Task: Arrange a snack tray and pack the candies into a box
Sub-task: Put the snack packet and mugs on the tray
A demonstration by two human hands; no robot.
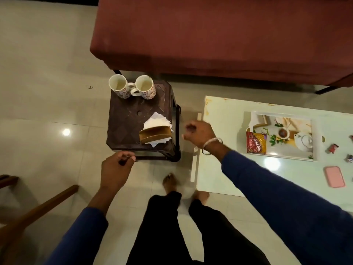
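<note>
A: Where do the hands sit?
B: The left hand (116, 165) is at lower centre-left, just before the near edge of the dark stool (141, 119); its fingers are curled, and whether they pinch something small I cannot tell. The right hand (199, 133) hangs at centre, between the stool and the pale table (238, 178), blurred, fingers loosely bent, its grip holding nothing I can see.

A: And the tray?
B: The white snack tray (282, 135), printed with a teapot picture, lies on the table at right of the frame, a red and yellow snack packet (256, 142) inside its left end. Wrapped candies (332, 148) lie on the table beside the tray at the right edge, with a pink case (335, 176) below them.

A: On the stool?
B: Two patterned mugs (131, 88) at its far edge, handles touching, and a wooden napkin holder (155, 133) with white napkins (157, 121) at its right side.
</note>
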